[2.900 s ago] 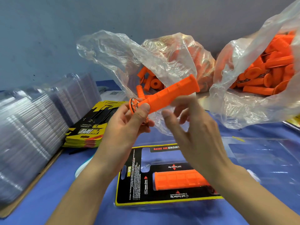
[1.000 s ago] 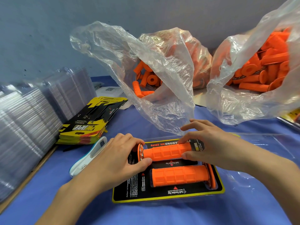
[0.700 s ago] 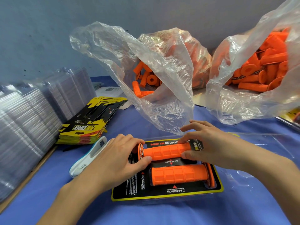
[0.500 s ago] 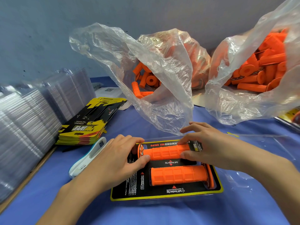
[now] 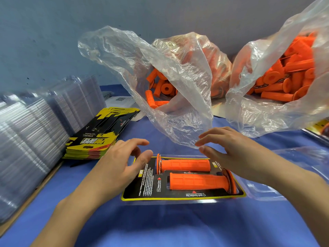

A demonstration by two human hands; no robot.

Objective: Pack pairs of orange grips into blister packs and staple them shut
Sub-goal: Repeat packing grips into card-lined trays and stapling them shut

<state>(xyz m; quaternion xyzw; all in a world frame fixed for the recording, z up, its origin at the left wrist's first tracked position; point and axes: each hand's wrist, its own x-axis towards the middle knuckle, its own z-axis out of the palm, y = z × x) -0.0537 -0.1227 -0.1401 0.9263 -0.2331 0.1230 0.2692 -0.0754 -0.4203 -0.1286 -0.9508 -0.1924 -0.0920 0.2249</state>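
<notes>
An open blister pack (image 5: 142, 184) with a black and yellow card lies on the blue table in front of me. Two orange grips lie in it side by side: the far grip (image 5: 185, 164) and the near grip (image 5: 197, 181). My left hand (image 5: 121, 164) hovers just left of the pack, fingers relaxed and holding nothing. Above the pack's right end hovers my right hand (image 5: 231, 152), fingers spread and empty. The pack's clear lid (image 5: 299, 157) lies open to the right.
Two clear plastic bags of orange grips stand behind, one in the middle (image 5: 169, 82) and one at the right (image 5: 284, 77). A stack of printed cards (image 5: 99, 134) and rows of empty clear blisters (image 5: 32, 132) fill the left.
Both hands have let go of the far grip, which now lies seated in the pack, and have lifted slightly off it.
</notes>
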